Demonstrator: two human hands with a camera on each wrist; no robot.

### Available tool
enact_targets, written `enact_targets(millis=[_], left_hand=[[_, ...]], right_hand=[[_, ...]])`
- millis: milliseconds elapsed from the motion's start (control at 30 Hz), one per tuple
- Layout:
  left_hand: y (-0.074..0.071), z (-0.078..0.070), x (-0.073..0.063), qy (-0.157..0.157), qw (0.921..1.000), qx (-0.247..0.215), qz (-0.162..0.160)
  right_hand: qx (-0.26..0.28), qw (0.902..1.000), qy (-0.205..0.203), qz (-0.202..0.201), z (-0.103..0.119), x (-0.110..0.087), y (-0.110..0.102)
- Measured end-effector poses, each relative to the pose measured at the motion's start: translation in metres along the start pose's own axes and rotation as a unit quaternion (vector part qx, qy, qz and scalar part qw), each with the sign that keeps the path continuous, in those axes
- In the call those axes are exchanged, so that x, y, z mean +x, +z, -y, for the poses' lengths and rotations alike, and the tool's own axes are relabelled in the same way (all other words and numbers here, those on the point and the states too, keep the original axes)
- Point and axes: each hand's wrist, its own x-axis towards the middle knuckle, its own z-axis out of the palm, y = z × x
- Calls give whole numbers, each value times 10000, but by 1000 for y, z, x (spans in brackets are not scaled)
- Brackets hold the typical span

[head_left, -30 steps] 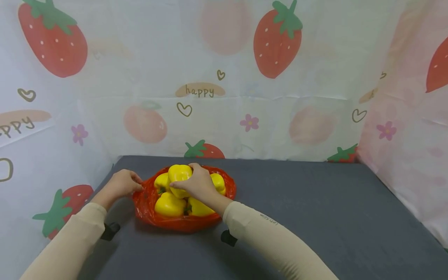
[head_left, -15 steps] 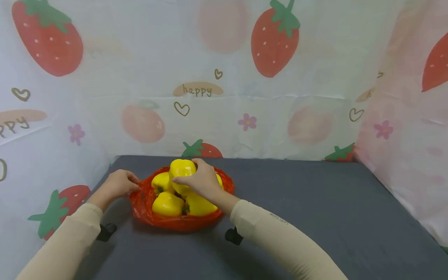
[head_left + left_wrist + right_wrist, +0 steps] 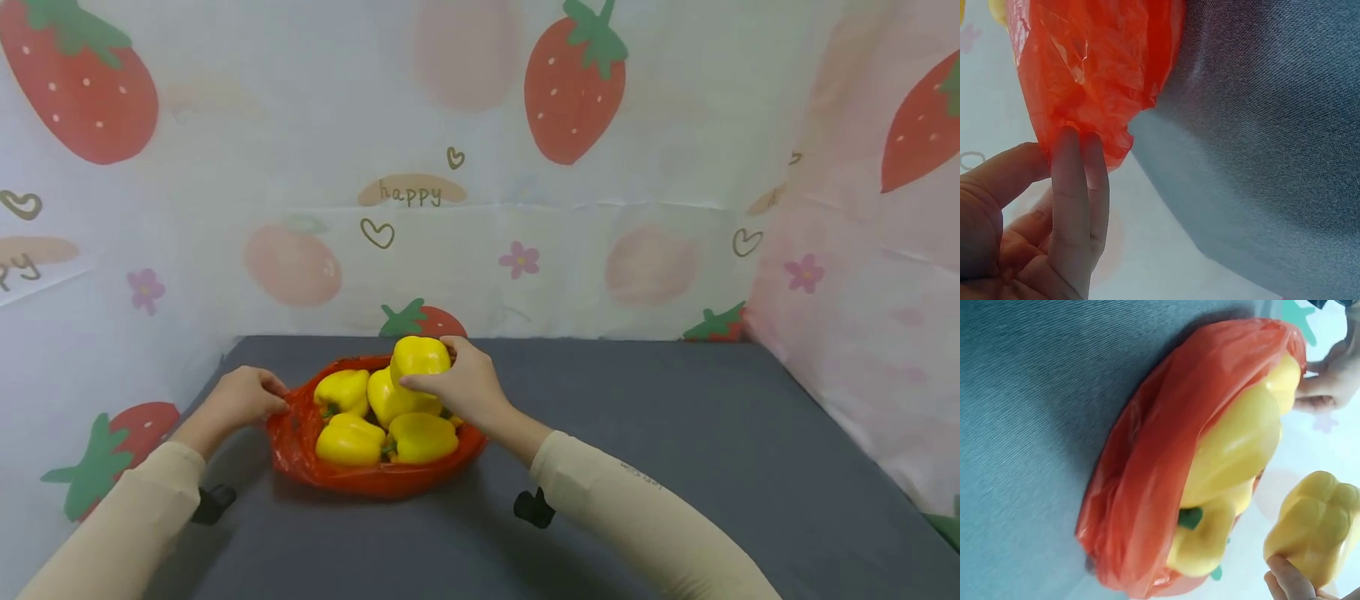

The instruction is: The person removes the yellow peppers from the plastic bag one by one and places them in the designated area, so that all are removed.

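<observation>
A red plastic bag point(image 3: 375, 481) lies spread on the dark table with several yellow bell peppers point(image 3: 350, 442) in its mouth. My left hand point(image 3: 243, 397) pinches the bag's left edge; in the left wrist view, thumb and fingers point(image 3: 1069, 187) meet on the crumpled red film point(image 3: 1085, 69). In my right hand point(image 3: 472, 385) is one yellow bell pepper point(image 3: 421, 356), gripped between thumb and fingers above the others. The right wrist view shows this pepper point(image 3: 1316, 525) apart from the bag, and a green stem point(image 3: 1190, 517) on one still inside.
Grey-blue table surface point(image 3: 637, 433) stretches to the right of the bag. White cloth walls with printed strawberries point(image 3: 576, 87) rise behind and at both sides. A small black piece point(image 3: 534, 508) shows under each forearm.
My right hand has lifted the bell pepper up and to the right, uncovering the peppers beneath. The left hand keeps its pinch on the bag's edge. The head view has shifted slightly.
</observation>
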Motion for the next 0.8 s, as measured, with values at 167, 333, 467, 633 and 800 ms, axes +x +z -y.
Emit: enact_targets(millis=[167,333,467,633,800], left_hand=[[-1,-1,-2,-51,10000,-27,0],[-1,-4,-3,18,10000,-18,-10],[-1,-5,-3,58,10000,-12,-36],[-1,-2,-1,74,10000,-26,-54],[0,0,1,66,9999,-5,-83]], right_hand=[[-19,9999,47,-120,-5,-3,-15],[-44,9994,104,-325,-13,-5,-27],[-142,9988,137,-438,-19,-8,-36],[-237,9983,106,-528,-25,-10,-45],[-298,9976,104,-611,-32,-14,-54]])
